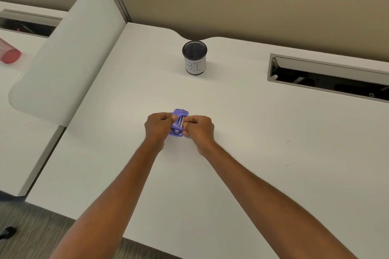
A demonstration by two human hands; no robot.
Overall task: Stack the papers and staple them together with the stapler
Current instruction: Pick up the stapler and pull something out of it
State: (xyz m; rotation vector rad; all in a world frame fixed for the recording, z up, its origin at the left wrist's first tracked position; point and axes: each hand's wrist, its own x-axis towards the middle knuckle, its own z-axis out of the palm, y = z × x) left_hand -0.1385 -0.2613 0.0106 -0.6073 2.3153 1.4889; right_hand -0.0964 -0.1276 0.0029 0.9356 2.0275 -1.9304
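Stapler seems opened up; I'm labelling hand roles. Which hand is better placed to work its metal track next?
Probably the right. The right hand pinches at the metal track of the stapler, while the left hand grips its left side, steadying it.

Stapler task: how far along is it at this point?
Nothing looks done: no papers show on the desk. In hand: the left hand and right hand both grip the purple stapler, which seems opened, metal rails showing. Left: stacking and stapling.
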